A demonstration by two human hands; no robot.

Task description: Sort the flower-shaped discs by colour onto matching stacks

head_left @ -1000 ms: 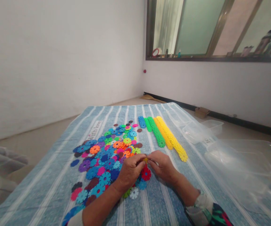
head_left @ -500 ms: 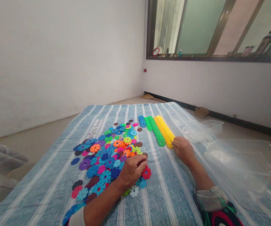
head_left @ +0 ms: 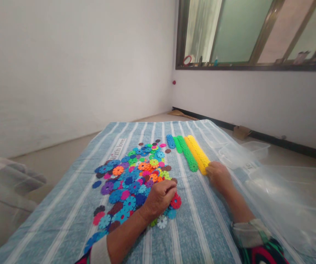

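My right hand (head_left: 220,178) is closed at the near end of a row of overlapping yellow notched discs (head_left: 198,152), its fingertips pinching a yellow disc there and covering the row's end. Over the near right side of a loose pile of coloured notched discs (head_left: 129,187) is my left hand (head_left: 159,198), fingers curled together. What lies inside them is hidden. A red disc (head_left: 176,201) sits just beside its fingers. Left of the yellow row lie a long green row (head_left: 187,156), a short green row (head_left: 177,144) and a short blue row (head_left: 170,141).
A blue-and-white striped cloth (head_left: 199,227) covers the table. Clear plastic boxes (head_left: 290,198) stand along its right side. On the floor behind are a cardboard piece (head_left: 242,132) and a broom (head_left: 184,114). A translucent covered shape (head_left: 6,187) is at the left.
My right hand has left my left hand, moved right and forward to the yellow row, and stayed there. My left hand has kept its place by the pile. The view has turned slightly left.
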